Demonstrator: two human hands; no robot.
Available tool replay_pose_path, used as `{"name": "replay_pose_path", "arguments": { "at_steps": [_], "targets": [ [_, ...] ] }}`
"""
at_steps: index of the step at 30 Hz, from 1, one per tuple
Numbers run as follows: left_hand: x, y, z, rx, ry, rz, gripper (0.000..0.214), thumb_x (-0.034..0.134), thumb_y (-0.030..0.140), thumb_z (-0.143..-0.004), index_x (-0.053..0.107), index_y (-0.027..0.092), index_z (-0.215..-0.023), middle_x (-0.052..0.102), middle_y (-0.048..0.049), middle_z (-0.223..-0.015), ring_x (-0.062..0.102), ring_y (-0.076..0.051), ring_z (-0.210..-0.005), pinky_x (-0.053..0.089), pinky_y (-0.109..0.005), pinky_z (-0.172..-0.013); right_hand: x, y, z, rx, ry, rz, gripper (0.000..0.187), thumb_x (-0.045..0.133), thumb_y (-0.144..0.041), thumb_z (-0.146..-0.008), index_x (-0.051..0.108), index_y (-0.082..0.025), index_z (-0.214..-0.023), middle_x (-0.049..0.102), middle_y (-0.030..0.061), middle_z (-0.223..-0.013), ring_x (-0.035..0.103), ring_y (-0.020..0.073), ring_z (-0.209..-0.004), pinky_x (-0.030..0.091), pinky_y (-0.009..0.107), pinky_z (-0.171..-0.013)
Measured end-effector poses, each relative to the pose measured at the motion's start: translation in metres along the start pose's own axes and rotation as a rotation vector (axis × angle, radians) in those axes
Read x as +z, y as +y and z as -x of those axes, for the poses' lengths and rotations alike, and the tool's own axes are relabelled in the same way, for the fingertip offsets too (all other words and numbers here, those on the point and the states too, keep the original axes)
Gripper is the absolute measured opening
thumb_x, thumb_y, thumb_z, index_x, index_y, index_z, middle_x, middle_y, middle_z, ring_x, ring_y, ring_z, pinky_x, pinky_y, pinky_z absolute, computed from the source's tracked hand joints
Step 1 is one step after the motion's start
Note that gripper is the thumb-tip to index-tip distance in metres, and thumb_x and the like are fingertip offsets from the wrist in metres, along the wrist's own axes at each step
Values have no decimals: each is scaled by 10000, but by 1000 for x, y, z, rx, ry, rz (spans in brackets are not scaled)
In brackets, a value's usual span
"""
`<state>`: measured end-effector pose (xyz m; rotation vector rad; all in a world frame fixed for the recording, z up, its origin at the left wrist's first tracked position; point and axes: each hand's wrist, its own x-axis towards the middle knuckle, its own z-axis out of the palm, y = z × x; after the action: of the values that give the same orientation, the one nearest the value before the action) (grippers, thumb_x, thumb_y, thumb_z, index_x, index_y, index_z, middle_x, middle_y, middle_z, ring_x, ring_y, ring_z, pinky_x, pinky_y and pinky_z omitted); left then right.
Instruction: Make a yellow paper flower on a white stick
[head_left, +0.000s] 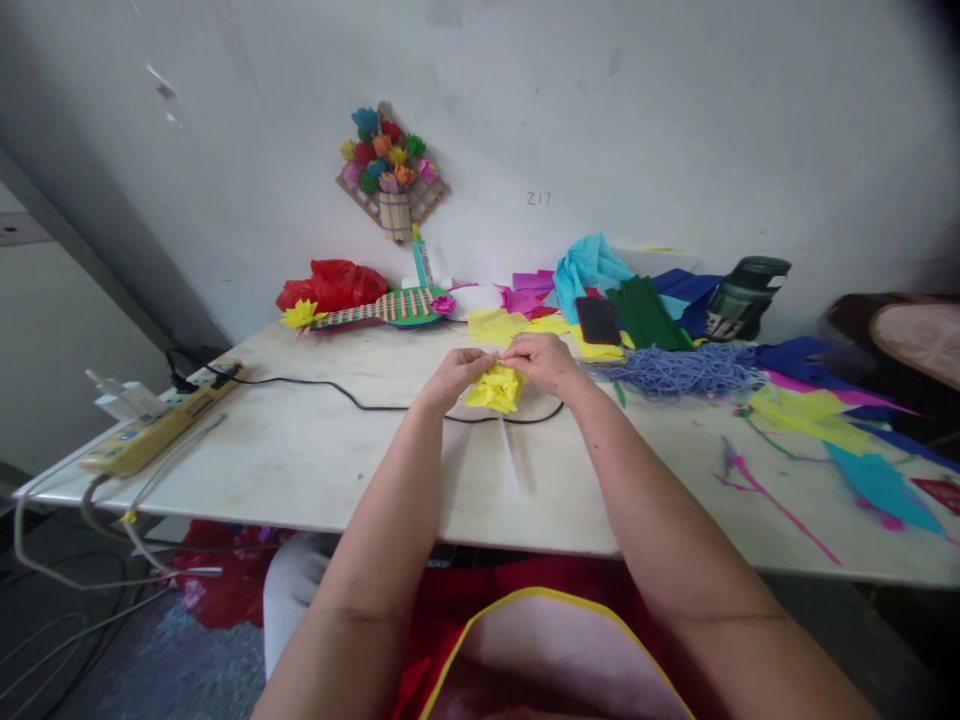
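Observation:
A yellow paper flower [496,389] is held above the middle of the table, with a thin white stem [509,455] pointing down toward me. My left hand [459,375] pinches its far edge from the left. From the right, my right hand [541,362] grips the same edge, its fingertips close to those of the left. Both hands hide part of the flower's far side. A black cable [360,404] runs across the table beneath the hands.
A yellow power strip [161,425] lies at the left. Behind are a paper-decorated lute shape [409,306], a glue bottle [421,262], a phone [598,321] and crepe paper [589,268]. To the right are blue-purple yarn [682,372], a dark green bottle [744,298] and paper scraps [810,417].

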<state>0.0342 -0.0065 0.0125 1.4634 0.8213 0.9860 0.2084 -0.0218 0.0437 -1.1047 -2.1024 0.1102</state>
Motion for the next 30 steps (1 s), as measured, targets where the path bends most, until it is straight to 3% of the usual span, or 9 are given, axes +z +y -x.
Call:
{"name": "replay_pose_path", "arguments": {
  "at_steps": [17, 30],
  "targets": [
    [2, 5, 1, 34, 60, -149, 341, 668, 452, -652, 546, 134, -642, 496, 22, -533, 421, -69, -471, 284, -211, -462, 0, -6, 1, 118, -6, 48, 61, 637, -202, -707, 691, -208, -678, 667, 7, -730, 566, 139, -693, 355, 255, -594],
    [5, 9, 3, 42, 72, -149, 342, 707, 426, -599, 585, 118, -683, 540, 10, -568, 470, -87, -515, 335, -214, -501, -2, -1, 1, 60, -60, -23, 135, 580, -200, -766, 713, -182, -756, 665, 22, -745, 557, 129, -697, 379, 242, -623]
  ]
}}
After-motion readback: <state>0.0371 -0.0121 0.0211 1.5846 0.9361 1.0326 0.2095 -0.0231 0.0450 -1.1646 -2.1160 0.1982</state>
